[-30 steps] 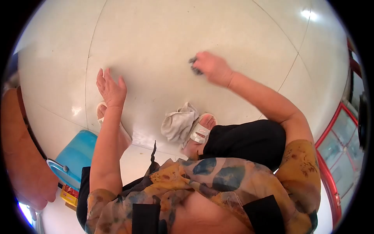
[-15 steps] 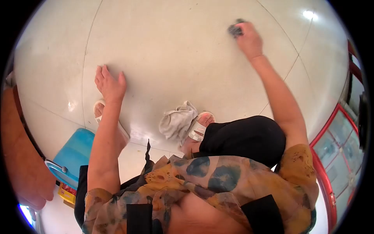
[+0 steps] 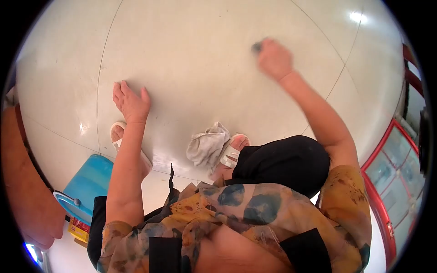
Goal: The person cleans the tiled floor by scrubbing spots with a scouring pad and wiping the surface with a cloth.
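Note:
On the pale tiled floor (image 3: 195, 59), my right hand (image 3: 274, 59) is closed round a dark grey steel wool scrubber (image 3: 257, 47). Only a small edge of the scrubber shows past my fingers, and the hand is a little blurred. My left hand (image 3: 132, 102) rests on the floor to the left, fingers stretched and thumb apart, holding nothing. A crumpled light grey cloth (image 3: 207, 146) lies between my feet, against the sandal (image 3: 231, 157) on my right foot.
Behind my left arm stands a blue bucket (image 3: 88, 182) with a handle, near a yellow and red box (image 3: 78, 230). A red-framed glass panel (image 3: 387, 182) is at the right. Wooden-looking furniture (image 3: 27, 182) fills the left edge.
My right hand has moved down and left across the floor with the scrubber, which is now more covered. My left hand stays in place on the floor; the view has shifted slightly.

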### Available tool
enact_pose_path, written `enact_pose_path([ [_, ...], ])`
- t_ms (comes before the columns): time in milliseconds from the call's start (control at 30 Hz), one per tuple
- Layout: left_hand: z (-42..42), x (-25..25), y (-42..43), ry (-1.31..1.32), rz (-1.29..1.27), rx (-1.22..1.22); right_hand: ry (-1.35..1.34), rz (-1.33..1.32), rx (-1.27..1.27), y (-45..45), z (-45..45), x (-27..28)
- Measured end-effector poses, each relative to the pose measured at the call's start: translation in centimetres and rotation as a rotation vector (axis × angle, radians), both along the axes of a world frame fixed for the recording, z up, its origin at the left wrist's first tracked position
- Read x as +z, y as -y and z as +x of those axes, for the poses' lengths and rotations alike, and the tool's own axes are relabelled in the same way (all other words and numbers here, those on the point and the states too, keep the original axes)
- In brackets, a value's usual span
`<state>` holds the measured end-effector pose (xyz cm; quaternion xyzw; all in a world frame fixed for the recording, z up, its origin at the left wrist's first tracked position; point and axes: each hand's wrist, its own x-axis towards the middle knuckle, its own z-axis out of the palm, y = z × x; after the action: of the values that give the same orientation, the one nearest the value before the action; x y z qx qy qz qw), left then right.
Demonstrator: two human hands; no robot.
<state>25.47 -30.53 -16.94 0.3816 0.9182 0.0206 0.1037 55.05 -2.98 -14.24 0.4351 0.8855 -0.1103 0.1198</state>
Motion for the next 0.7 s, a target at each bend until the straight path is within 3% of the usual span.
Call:
enact_pose_path([
  [67, 0.0, 0.1, -0.2, -0.002, 0.02, -0.001, -0.195, -0.201, 0.309, 7.0, -1.1, -1.1],
  [133, 0.1, -0.3, -0.1, -0.019, 0.025, 0.002, -0.012, -0.413, 0.559, 10.8, -3.4, 2.0],
  [233, -0.2, -0.1, 0.1, -0.011, 0.017, -0.013, -0.444, -0.086, 0.251, 3.9, -3.8, -1.2],
  [300, -0.2, 0.3, -0.2, -0.002, 0.005, -0.021, -0.435, 0.261, 0.189, -5.1, -4.3, -3.0],
  [333, -0.1, 0.4, -0.4, -0.006, -0.008, -0.013, -0.229, 0.299, 0.06, -8.6, -5.5, -1.3],
  [433, 0.0, 0.6, -0.5, -0.01, -0.009, -0.011, -0.318, 0.074, -0.153, -11.2, -8.5, -0.5],
  [500, 0.0, 0.7, -0.4, -0.015, -0.002, -0.011, -0.58, 0.23, 0.451, -6.2, -9.1, -5.6],
  [533, 0.1, 0.8, -0.5, -0.016, 0.001, -0.007, -0.705, 0.131, 0.546, -1.7, -9.9, -5.8],
  [600, 0.3, 0.7, -0.7, -0.017, -0.005, -0.007, -0.501, -0.457, 0.591, 6.1, -10.6, -1.5],
  [667, 0.2, 0.6, -0.7, -0.026, -0.029, -0.002, -0.57, -0.407, 0.698, 6.0, -9.1, -2.5],
  [700, 0.0, 0.6, -0.8, -0.026, -0.023, -0.027, -0.67, -0.138, 0.54, 2.7, -8.5, -4.0],
])
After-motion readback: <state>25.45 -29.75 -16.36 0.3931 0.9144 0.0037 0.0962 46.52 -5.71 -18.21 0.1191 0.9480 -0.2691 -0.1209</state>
